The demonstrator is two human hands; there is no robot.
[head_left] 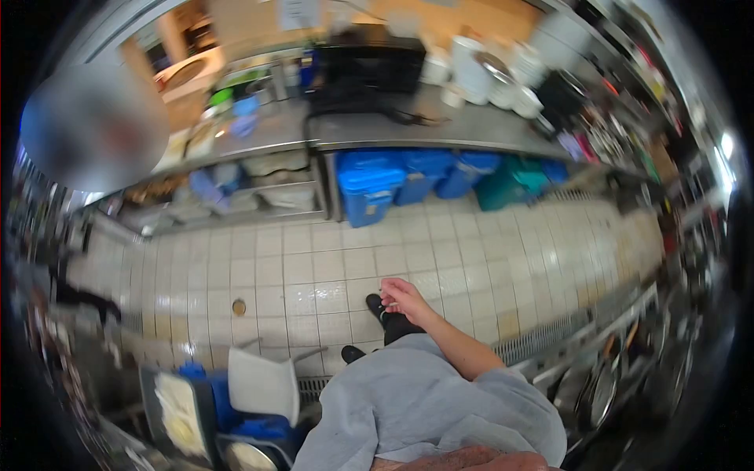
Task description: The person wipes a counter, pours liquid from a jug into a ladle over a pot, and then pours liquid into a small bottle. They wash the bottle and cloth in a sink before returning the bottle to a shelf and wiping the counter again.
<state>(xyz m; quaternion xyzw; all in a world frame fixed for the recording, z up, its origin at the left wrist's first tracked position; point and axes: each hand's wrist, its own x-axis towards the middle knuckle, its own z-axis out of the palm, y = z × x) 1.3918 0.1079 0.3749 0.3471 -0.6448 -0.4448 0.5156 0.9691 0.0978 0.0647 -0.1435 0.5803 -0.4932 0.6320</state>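
My right hand (402, 300) hangs in front of my body, over the tiled floor and just above my dark shoes (377, 306). Its fingers are curled in. A small dark bit shows at the fingertips, too small to name. The hand touches no furniture; nearest to it are my own legs and the floor (314, 263). My left hand is out of view. A grey shirt (440, 400) covers my body at the bottom of the view.
Ahead runs a steel counter (377, 135) with a black microwave-like box (369, 71) and white containers (469, 71). Blue bins (369, 192) and a green bin (506, 184) stand beneath. A pale chair (263, 385) is at lower left, pans (601, 392) at lower right.
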